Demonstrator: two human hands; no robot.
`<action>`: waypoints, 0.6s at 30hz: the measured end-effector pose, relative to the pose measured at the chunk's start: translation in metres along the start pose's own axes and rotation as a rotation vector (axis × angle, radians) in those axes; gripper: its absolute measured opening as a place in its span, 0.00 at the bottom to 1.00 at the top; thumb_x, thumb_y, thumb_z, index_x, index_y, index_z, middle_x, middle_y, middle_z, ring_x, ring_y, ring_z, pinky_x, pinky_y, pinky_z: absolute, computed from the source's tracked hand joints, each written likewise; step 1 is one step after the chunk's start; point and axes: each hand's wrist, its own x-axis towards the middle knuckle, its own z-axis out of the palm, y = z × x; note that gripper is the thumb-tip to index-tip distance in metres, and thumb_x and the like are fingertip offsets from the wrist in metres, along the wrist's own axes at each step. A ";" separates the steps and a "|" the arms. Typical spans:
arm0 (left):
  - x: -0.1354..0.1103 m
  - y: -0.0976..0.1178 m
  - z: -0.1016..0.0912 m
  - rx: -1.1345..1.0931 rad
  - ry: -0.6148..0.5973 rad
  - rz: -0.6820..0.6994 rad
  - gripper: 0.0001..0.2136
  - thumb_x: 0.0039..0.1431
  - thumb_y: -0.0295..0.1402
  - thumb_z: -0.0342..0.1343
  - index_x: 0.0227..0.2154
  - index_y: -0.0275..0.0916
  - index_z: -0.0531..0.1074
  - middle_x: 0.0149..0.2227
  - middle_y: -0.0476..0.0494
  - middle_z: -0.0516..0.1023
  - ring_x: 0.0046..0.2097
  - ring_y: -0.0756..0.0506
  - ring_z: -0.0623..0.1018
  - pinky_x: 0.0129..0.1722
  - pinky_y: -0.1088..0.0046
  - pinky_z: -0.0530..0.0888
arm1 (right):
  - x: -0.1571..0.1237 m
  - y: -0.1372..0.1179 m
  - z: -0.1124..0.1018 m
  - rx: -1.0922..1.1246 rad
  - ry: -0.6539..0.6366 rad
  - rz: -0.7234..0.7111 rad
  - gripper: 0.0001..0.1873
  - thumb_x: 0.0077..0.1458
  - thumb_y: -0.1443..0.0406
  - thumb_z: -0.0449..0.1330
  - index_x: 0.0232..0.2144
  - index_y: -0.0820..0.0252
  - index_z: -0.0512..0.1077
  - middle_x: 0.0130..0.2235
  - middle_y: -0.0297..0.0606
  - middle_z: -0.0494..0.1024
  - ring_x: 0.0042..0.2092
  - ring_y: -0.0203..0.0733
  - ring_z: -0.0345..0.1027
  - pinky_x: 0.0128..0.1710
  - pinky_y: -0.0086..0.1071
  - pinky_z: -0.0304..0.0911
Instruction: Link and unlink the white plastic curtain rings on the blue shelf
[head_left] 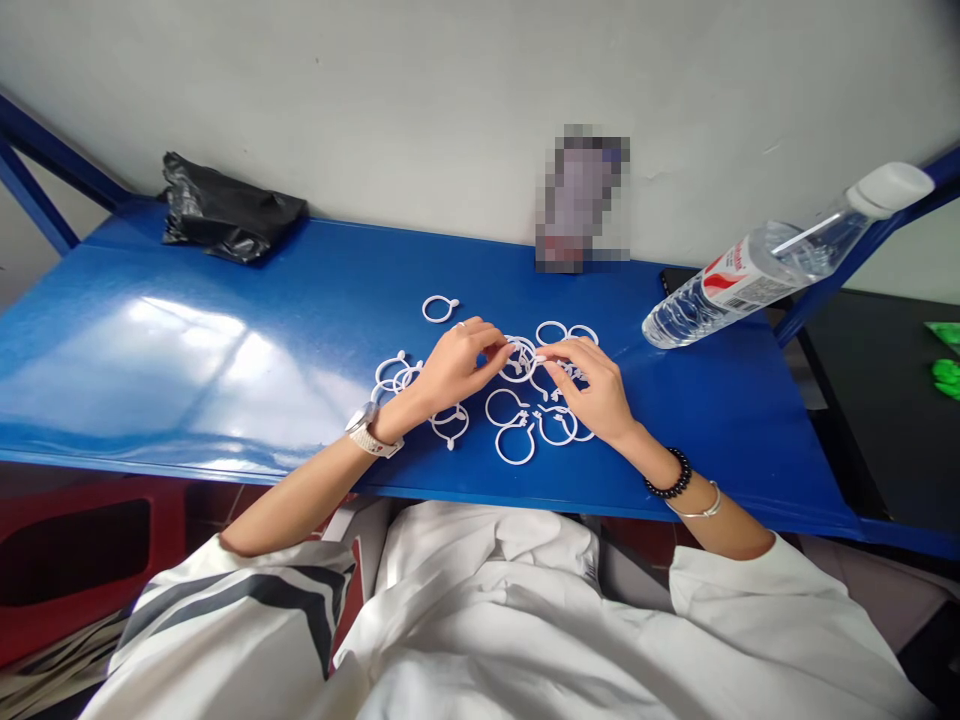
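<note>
Several white plastic rings with small tabs lie scattered on a blue table. My left hand, with a white watch on its wrist, pinches one white ring at the middle of the pile. My right hand, with a black bead bracelet and a silver bangle at the wrist, meets it from the right, fingertips closed on the same ring. One ring lies apart, farther back.
A clear water bottle leans at the right against a blue frame bar. A crumpled black plastic bag sits at the back left by the wall. A blurred upright object stands against the wall behind the rings.
</note>
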 end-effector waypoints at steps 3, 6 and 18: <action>0.002 -0.010 -0.006 0.168 0.019 -0.149 0.13 0.68 0.34 0.49 0.28 0.36 0.71 0.28 0.43 0.75 0.32 0.46 0.71 0.32 0.71 0.66 | -0.002 0.006 0.003 -0.131 -0.106 -0.003 0.15 0.66 0.63 0.55 0.53 0.56 0.71 0.48 0.44 0.81 0.50 0.51 0.72 0.50 0.47 0.68; 0.004 -0.022 -0.012 0.394 0.013 -0.275 0.14 0.68 0.33 0.49 0.27 0.36 0.72 0.29 0.40 0.75 0.36 0.42 0.73 0.32 0.69 0.67 | -0.004 0.011 0.007 -0.213 -0.228 -0.025 0.16 0.66 0.62 0.56 0.54 0.60 0.71 0.51 0.47 0.79 0.52 0.53 0.70 0.52 0.49 0.66; 0.002 -0.031 -0.013 0.605 0.008 -0.265 0.10 0.67 0.32 0.50 0.38 0.34 0.75 0.39 0.34 0.75 0.45 0.37 0.74 0.40 0.63 0.73 | -0.007 0.012 0.012 -0.191 -0.284 0.046 0.05 0.63 0.61 0.59 0.36 0.55 0.70 0.41 0.39 0.79 0.47 0.49 0.71 0.50 0.45 0.60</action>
